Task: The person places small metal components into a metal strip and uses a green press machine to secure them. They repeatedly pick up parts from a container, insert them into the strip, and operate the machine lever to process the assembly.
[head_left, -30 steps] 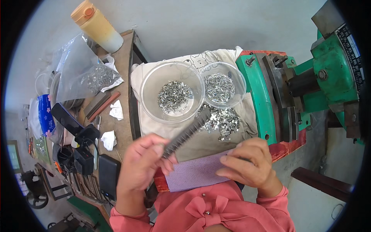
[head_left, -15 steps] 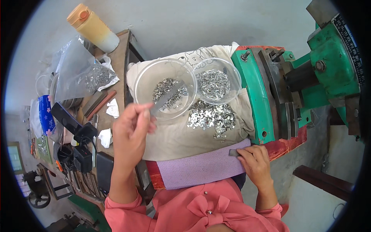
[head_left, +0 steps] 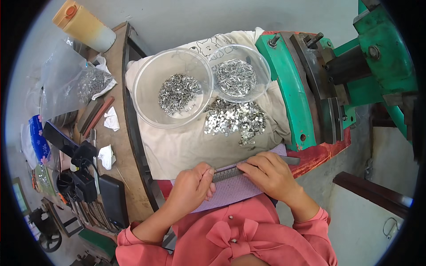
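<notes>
At the near side of the bench, a person's left hand [head_left: 193,185] holds the left end of a long, narrow, dark grey metal strip with a row of fine notches [head_left: 226,174], which is pinched between the thumb and the bent fingers. The right hand [head_left: 271,175] is on the right part of this strip, its fingers bent and close together; whether they pinch the strip or only press it, I cannot tell. The strip is between the two hands, over a purple textured mat [head_left: 233,190], and I cannot tell if it touches the mat. To the right of the right hand, a flat grey metal end [head_left: 291,161] comes out; its connection with the strip is hidden. Farther away, on a beige cloth [head_left: 171,153], a big round clear plastic tub [head_left: 145,86] with small metal pieces [head_left: 178,92] stands at the left, and a smaller clear plastic bowl [head_left: 262,84] with thin silvery pins [head_left: 236,77] stands just beside it at the right. In front of the bowl lies a loose pile of shiny flat metal bits [head_left: 235,117]. A green metal machine [head_left: 290,104] stands at the right.
</notes>
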Motion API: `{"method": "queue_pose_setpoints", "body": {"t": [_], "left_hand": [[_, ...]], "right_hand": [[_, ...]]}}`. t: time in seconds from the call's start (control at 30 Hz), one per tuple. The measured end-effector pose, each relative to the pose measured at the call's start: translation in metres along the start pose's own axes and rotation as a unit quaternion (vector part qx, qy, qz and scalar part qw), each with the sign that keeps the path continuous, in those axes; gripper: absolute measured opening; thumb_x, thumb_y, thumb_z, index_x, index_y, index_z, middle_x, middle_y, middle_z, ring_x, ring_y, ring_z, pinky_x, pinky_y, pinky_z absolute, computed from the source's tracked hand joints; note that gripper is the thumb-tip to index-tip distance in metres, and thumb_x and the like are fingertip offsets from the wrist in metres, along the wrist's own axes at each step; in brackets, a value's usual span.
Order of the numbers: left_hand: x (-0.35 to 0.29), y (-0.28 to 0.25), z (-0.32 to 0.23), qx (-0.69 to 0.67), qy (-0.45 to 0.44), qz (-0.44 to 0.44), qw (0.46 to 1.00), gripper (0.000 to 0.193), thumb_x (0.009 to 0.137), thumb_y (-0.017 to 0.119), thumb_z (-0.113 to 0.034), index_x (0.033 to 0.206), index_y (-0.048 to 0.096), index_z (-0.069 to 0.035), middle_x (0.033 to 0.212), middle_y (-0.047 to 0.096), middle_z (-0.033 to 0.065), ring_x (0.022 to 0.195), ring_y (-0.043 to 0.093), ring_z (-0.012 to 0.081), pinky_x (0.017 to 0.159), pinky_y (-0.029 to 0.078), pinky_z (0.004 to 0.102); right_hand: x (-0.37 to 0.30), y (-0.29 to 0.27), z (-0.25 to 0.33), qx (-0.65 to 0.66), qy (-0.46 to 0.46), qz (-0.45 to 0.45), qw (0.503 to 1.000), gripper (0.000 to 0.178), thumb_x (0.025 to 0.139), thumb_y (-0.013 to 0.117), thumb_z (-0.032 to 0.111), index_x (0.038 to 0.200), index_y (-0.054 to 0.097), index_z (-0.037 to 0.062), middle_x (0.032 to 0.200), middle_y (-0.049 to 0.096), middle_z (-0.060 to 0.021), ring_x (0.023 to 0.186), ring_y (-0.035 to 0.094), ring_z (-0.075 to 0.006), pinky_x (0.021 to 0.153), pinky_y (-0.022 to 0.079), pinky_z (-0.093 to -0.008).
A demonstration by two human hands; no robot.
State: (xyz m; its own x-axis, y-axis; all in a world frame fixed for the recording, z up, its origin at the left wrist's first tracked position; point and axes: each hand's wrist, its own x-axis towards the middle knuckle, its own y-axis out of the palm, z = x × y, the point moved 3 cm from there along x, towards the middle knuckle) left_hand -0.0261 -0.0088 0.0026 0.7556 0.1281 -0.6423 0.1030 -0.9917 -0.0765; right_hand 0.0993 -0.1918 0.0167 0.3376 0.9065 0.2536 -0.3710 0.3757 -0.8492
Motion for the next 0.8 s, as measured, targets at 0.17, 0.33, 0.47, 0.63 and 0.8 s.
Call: {"method": "queue_pose_setpoints", "body": {"t": [0.17,0.33,0.47,0.63,0.8], "left_hand": [[0.0,-0.015,-0.03,0.271,0.262,-0.173,0.91,0.016,0.093,0.064,-0.005,0.107,0.059,0.002,0.086,0.065,0.0155,0.072,0.066,0.0284,0.065,0.051,0.037],[0.034,-0.015,-0.042,0.342,0.364,-0.25,0.829,0.022,0.084,0.068,-0.002,0.104,0.061,-0.001,0.104,0.058,0.0197,0.097,0.058,0.0387,0.082,0.048,0.0443],[0.06,-0.01,-0.03,0.391,0.36,-0.266,0.804,0.011,0.084,0.061,-0.007,0.091,0.055,-0.002,0.098,0.056,0.0183,0.095,0.057,0.0373,0.083,0.049,0.0459],[0.036,-0.011,-0.036,0.413,0.381,-0.316,0.764,0.013,0.078,0.061,-0.01,0.088,0.057,-0.003,0.09,0.054,0.012,0.088,0.057,0.0281,0.075,0.051,0.0378],[0.017,-0.01,-0.017,0.411,0.38,-0.339,0.756,0.012,0.074,0.063,-0.011,0.083,0.058,-0.005,0.085,0.049,0.0067,0.083,0.054,0.0223,0.068,0.05,0.033]], "right_hand": [[0.009,-0.022,-0.011,0.038,0.024,0.047,0.998,0.028,0.077,0.074,0.012,0.104,0.072,0.0081,0.096,0.061,-0.0053,0.09,0.06,-0.0252,0.076,0.049,-0.0372],[0.04,-0.025,-0.011,0.045,0.045,-0.007,0.998,0.024,0.076,0.079,0.01,0.099,0.072,0.0074,0.091,0.061,-0.0054,0.086,0.06,-0.0266,0.074,0.048,-0.0388],[0.073,-0.003,-0.009,-0.008,0.029,-0.047,0.998,0.025,0.076,0.077,0.006,0.1,0.071,0.0089,0.091,0.062,-0.0079,0.086,0.06,-0.0292,0.074,0.048,-0.0404],[0.092,0.021,-0.008,-0.041,-0.005,-0.063,0.997,0.023,0.074,0.077,0.003,0.096,0.072,0.0074,0.087,0.061,-0.0066,0.083,0.059,-0.0283,0.073,0.047,-0.04],[0.093,0.024,-0.002,-0.048,-0.006,-0.043,0.998,0.016,0.076,0.077,0.002,0.089,0.069,0.0063,0.084,0.06,-0.0065,0.079,0.058,-0.0281,0.071,0.045,-0.0399]]}}
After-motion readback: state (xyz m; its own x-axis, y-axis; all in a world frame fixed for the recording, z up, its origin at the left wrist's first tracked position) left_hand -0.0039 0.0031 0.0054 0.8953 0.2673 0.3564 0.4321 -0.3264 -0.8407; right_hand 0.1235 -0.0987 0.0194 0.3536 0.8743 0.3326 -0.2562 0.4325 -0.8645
